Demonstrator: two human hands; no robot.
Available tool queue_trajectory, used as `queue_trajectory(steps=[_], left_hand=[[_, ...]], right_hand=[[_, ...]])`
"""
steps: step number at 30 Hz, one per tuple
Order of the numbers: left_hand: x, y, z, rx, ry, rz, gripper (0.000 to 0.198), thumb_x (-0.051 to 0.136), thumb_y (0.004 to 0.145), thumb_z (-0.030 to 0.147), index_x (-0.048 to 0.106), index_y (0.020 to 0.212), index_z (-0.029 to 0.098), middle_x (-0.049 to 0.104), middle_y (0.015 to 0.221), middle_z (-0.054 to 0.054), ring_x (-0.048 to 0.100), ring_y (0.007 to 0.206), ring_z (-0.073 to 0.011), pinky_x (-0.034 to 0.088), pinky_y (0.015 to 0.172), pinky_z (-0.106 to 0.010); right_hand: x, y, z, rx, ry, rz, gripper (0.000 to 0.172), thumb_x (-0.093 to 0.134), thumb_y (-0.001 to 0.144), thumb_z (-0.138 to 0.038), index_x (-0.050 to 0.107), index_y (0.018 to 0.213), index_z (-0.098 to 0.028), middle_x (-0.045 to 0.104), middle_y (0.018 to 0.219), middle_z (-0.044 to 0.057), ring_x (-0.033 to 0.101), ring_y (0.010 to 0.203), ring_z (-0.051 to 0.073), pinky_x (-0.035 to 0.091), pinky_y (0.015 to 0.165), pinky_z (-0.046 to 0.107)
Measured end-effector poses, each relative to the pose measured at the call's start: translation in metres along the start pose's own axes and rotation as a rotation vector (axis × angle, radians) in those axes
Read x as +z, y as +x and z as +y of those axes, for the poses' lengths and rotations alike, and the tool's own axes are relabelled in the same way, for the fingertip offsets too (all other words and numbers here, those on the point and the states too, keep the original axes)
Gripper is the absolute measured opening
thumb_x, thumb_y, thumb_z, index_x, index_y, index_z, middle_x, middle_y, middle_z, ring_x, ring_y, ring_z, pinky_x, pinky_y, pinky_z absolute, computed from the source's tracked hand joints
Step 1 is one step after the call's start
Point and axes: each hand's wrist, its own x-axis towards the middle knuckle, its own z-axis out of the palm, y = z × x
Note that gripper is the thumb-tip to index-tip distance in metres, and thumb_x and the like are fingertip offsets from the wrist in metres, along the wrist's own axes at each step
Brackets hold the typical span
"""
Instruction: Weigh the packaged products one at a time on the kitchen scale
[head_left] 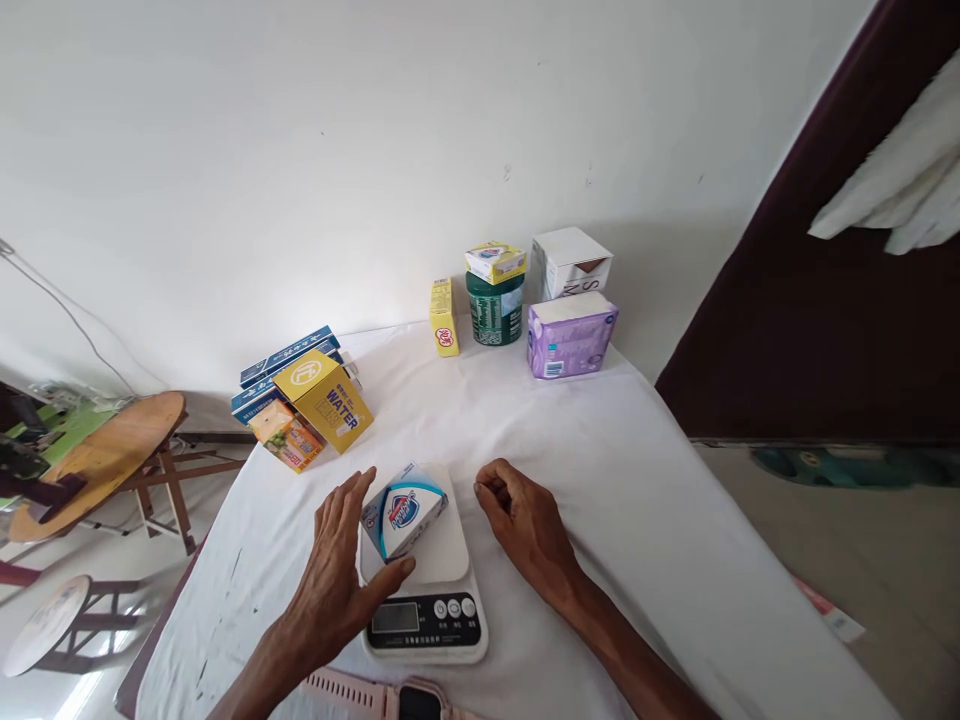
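Note:
A white and blue soap box lies at a slant on the white platform of a kitchen scale. My left hand is beside the box, thumb and fingers spread around its left and near sides; whether it touches the box I cannot tell. My right hand rests on the cloth just right of the scale, its fingers curled closed with nothing visible in them. The scale's display looks blank. Close to its front edge lies a pink-strapped watch, partly cut off by the frame.
Left on the white-clothed table stand a yellow box, an orange box and blue boxes. Along the wall are a narrow yellow box, a green tub topped by another box, a purple pack and a white box.

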Motion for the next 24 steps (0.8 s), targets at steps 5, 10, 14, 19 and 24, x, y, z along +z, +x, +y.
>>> queue_trajectory(steps=[5, 10, 14, 19, 24], left_hand=[[-0.005, 0.008, 0.010, 0.032, 0.051, 0.051, 0.081, 0.069, 0.093, 0.039, 0.021, 0.157, 0.031, 0.045, 0.151, -0.015, 0.043, 0.138, -0.0354, 0.042, 0.110, -0.058], [0.008, 0.012, 0.007, -0.020, 0.090, 0.057, 0.074, 0.072, 0.089, 0.033, 0.033, 0.151, 0.026, 0.056, 0.135, -0.013, 0.053, 0.123, -0.0332, 0.045, 0.104, -0.057], [0.006, 0.013, 0.001, -0.045, -0.025, 0.077, 0.057, 0.070, 0.089, 0.028, 0.047, 0.141, 0.024, 0.059, 0.129, -0.011, 0.057, 0.119, -0.0289, 0.049, 0.102, -0.050], [-0.040, 0.029, -0.003, -0.007, -0.037, 0.272, 0.046, 0.069, 0.092, 0.037, 0.055, 0.135, 0.026, 0.061, 0.126, -0.008, 0.060, 0.116, -0.0240, 0.054, 0.098, -0.040], [-0.103, 0.081, -0.018, -0.050, 0.163, 0.481, 0.051, 0.072, 0.088, 0.046, 0.061, 0.132, 0.024, 0.064, 0.119, -0.008, 0.063, 0.104, -0.0249, 0.055, 0.091, -0.041]], right_hand=[[0.000, 0.001, 0.002, -0.005, -0.009, -0.008, 0.020, 0.047, 0.092, -0.037, 0.052, 0.078, -0.024, 0.057, 0.068, -0.002, 0.053, 0.062, 0.017, 0.040, 0.061, 0.029], [0.000, 0.001, 0.003, 0.010, -0.036, -0.021, 0.021, 0.048, 0.092, -0.041, 0.054, 0.080, -0.025, 0.059, 0.068, -0.002, 0.054, 0.061, 0.017, 0.042, 0.060, 0.029], [0.001, 0.000, 0.005, 0.012, -0.041, -0.015, 0.021, 0.049, 0.091, -0.042, 0.054, 0.080, -0.025, 0.060, 0.068, -0.002, 0.054, 0.060, 0.016, 0.042, 0.058, 0.028], [0.002, 0.001, 0.008, -0.025, -0.055, 0.015, 0.021, 0.049, 0.090, -0.041, 0.055, 0.078, -0.025, 0.061, 0.068, -0.002, 0.056, 0.061, 0.016, 0.043, 0.060, 0.028], [0.002, 0.002, 0.008, -0.033, -0.056, 0.017, 0.021, 0.049, 0.090, -0.041, 0.056, 0.078, -0.024, 0.063, 0.070, -0.001, 0.057, 0.062, 0.017, 0.044, 0.061, 0.028]])
